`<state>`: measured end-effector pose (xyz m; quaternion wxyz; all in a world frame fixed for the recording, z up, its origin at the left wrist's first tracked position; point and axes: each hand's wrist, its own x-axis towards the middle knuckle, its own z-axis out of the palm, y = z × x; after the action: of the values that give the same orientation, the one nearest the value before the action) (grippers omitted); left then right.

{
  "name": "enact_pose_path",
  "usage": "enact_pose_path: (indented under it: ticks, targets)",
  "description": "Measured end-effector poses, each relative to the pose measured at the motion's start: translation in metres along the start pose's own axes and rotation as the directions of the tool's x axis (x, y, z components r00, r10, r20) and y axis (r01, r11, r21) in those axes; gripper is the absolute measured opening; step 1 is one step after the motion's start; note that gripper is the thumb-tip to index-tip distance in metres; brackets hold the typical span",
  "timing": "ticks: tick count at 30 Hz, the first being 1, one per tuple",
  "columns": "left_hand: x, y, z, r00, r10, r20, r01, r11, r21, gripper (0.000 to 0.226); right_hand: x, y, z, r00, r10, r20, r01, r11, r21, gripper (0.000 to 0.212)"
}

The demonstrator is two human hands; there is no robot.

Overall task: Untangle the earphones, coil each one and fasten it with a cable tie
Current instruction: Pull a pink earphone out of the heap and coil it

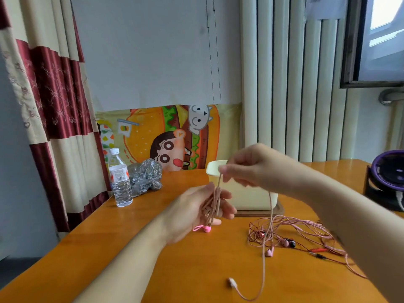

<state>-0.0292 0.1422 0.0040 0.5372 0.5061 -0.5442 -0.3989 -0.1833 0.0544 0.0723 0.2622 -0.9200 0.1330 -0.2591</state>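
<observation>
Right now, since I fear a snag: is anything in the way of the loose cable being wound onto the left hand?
Possibly. The pink cable hanging from the right hand crosses the left edge of the tangled earphones on the table; its plug lies clear of them.

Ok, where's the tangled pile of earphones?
Head view: tangled pink earphone pile, right of centre on the orange wooden table, in front of the cream plastic box.

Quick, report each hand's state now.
Left hand: open, fingers fairly straight, pink earphone cable looped around them.
Right hand: closed, pinching the same cable above the loops.
</observation>
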Motion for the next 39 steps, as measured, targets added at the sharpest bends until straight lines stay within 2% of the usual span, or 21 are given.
enact_pose_path:
  ticks: [2, 5, 8, 11, 13, 16, 20, 24, 28, 31, 33, 36, 38, 39]
  targets:
    - [-0.004, 0.001, 0.003, 1.000, -0.003, 0.031, 0.005, 0.998, -0.058, 0.045, 0.006, 0.005, -0.006, 0.996, 0.012, -0.086, -0.009, 1.000, 0.030, 0.033]
    - [-0.007, 0.007, 0.012, 0.992, 0.012, 0.128, 0.003, 0.993, -0.115, 0.037, 0.011, 0.016, -0.001, 0.989, 0.059, -0.134, -0.046, 0.994, 0.100, 0.030]
    - [-0.010, 0.019, 0.018, 0.974, 0.076, 0.212, -0.004, 0.947, -0.320, 0.035, 0.010, 0.026, 0.018, 0.990, 0.118, -0.074, -0.092, 0.954, 0.284, 0.046]
    - [-0.006, 0.027, 0.015, 0.983, 0.166, 0.081, -0.090, 0.814, -0.574, 0.033, 0.004, 0.032, 0.040, 0.992, 0.127, -0.019, -0.105, 0.883, 0.458, 0.055]
    - [0.001, 0.030, 0.011, 0.982, 0.174, -0.072, -0.181, 0.764, -0.620, 0.036, 0.000, 0.034, 0.050, 0.991, 0.131, 0.015, -0.125, 0.894, 0.430, 0.039]
    - [0.009, 0.029, -0.001, 0.956, 0.190, -0.224, -0.283, 0.792, -0.540, 0.038, -0.008, 0.030, 0.053, 0.989, 0.086, 0.121, -0.106, 0.979, 0.173, 0.031]
    - [0.014, 0.015, -0.010, 0.965, 0.124, -0.231, -0.204, 0.908, -0.367, 0.039, -0.014, 0.015, 0.040, 0.969, 0.054, 0.239, -0.045, 0.998, -0.043, 0.023]
    - [0.011, -0.002, -0.005, 0.984, 0.040, -0.176, -0.059, 0.993, -0.102, 0.042, -0.009, 0.002, 0.015, 0.991, 0.023, 0.133, 0.001, 0.984, -0.181, 0.030]
    - [0.003, -0.001, 0.003, 1.000, 0.024, -0.006, -0.025, 0.995, -0.093, 0.042, 0.003, 0.003, 0.001, 0.999, -0.028, -0.019, 0.024, 0.981, -0.193, 0.031]
    - [-0.003, 0.005, 0.012, 0.995, 0.034, 0.093, -0.022, 0.991, -0.130, 0.039, 0.008, 0.013, 0.002, 0.992, -0.011, -0.123, 0.003, 0.998, -0.067, 0.033]
    - [-0.006, 0.011, 0.015, 0.990, 0.057, 0.126, -0.024, 0.968, -0.248, 0.036, 0.008, 0.021, 0.006, 0.987, 0.044, -0.157, -0.030, 0.995, 0.091, 0.038]
    - [-0.008, 0.019, 0.014, 0.975, 0.120, 0.189, -0.016, 0.879, -0.476, 0.038, 0.007, 0.033, 0.025, 0.991, 0.102, -0.090, -0.060, 0.924, 0.379, 0.056]
    - [-0.007, 0.020, 0.014, 0.965, 0.169, 0.201, -0.015, 0.800, -0.600, 0.038, 0.005, 0.036, 0.042, 0.991, 0.119, -0.062, -0.073, 0.868, 0.492, 0.067]
    - [-0.006, 0.021, 0.015, 0.967, 0.187, 0.173, -0.029, 0.755, -0.655, 0.037, 0.003, 0.035, 0.048, 0.989, 0.133, -0.060, -0.083, 0.850, 0.520, 0.065]
